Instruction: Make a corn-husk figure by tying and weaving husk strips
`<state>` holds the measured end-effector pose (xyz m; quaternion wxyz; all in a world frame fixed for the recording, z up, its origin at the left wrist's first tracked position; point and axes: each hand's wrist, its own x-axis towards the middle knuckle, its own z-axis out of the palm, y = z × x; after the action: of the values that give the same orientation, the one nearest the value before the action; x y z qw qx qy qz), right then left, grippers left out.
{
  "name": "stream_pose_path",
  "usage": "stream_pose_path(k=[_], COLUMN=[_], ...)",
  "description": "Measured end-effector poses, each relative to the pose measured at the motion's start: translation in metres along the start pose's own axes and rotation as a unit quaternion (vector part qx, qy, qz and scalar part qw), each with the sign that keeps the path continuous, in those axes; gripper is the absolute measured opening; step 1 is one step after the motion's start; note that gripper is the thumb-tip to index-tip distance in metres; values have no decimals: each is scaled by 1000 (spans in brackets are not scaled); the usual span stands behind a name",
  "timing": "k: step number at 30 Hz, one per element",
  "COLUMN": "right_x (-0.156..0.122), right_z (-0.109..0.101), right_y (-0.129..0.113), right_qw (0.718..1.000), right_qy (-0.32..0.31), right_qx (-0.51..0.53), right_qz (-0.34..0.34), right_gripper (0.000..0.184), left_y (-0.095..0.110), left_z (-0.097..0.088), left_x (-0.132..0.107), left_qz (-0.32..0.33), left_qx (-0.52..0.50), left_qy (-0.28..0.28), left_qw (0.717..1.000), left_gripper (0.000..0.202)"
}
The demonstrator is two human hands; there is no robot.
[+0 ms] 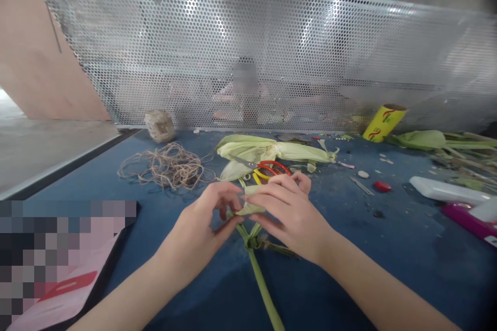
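Observation:
Between the fingertips of my left hand [198, 235] and my right hand [291, 212] is a pale green corn husk strip [252, 207], pinched at both sides. Just beneath, the strips meet at a dark tied knot [253, 242] on a long green stalk [262, 284], which runs down toward the near edge. Brownish cord ends stick out rightward from the knot. Beyond my right fingers lie scissors [277, 166] with red and yellow handles, partly hidden by that hand. Their blades rest against a folded bundle of corn husks [248, 147].
Left of the husks is a tangle of twine [171, 168], with a wrapped roll [160, 126] behind it. A yellow tube [384, 124], a red cap [382, 186], a white bottle [446, 190] and more husks [421, 139] occupy the right. A perforated metal screen [155, 51] borders the back; a person sits beyond.

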<state>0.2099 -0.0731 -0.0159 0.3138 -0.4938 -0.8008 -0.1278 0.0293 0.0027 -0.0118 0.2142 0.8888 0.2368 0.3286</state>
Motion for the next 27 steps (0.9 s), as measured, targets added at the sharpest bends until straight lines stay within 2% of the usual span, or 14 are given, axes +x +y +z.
stream_pose_path(k=[5,10,14,18,21,24,27], right_x=[0,-1,-1,-1,-1,-2,-3], right_z=[7,11,11,12,14,14,14], right_y=[-3,-5,-7,-7,-7,-7,-7], right_qw=[999,997,994,990,990,995,998], right_qy=[22,41,43,34,36,32,30], right_qx=[-23,11,35,41,39,17,2], right_qz=[34,69,98,133,128,88,54], right_gripper=[11,6,2,9,4,12,11], left_y=[-1,-2,-4,-5,-6,-5,-5], left_z=[1,1,1,2,2,1,0], left_x=[0,1,1,1,2,3,4], left_qz=[71,153,178,189,190,190,196], left_qx=[79,113,149,167,169,168,174], left_qy=[-3,17,24,27,22,29,29], left_qw=[994,982,972,967,967,967,965], left_gripper=[19,10,7,11,13,13,16])
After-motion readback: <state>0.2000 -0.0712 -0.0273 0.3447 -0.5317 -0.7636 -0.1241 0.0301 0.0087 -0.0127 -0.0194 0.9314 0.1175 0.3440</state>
